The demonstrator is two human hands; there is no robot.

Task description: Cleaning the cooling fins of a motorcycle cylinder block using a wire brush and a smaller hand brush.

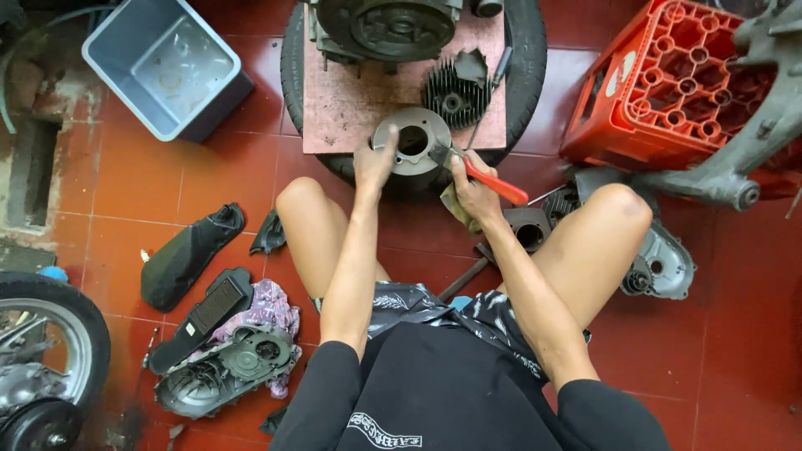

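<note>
Top centre of the frame, the round metal engine part (412, 139) sits at the near edge of the pinkish board (351, 104) laid over a tyre (526, 58). The left hand (375, 163) is clamped on its left rim, fingers curled tight. The right hand (472, 188) is closed around a red-handled tool (493, 180), tip against the part's right side. Behind it lies a finned cylinder head (456, 93); a red crate (668, 83) stands upper right, a grey tub (163, 67) upper left
</note>
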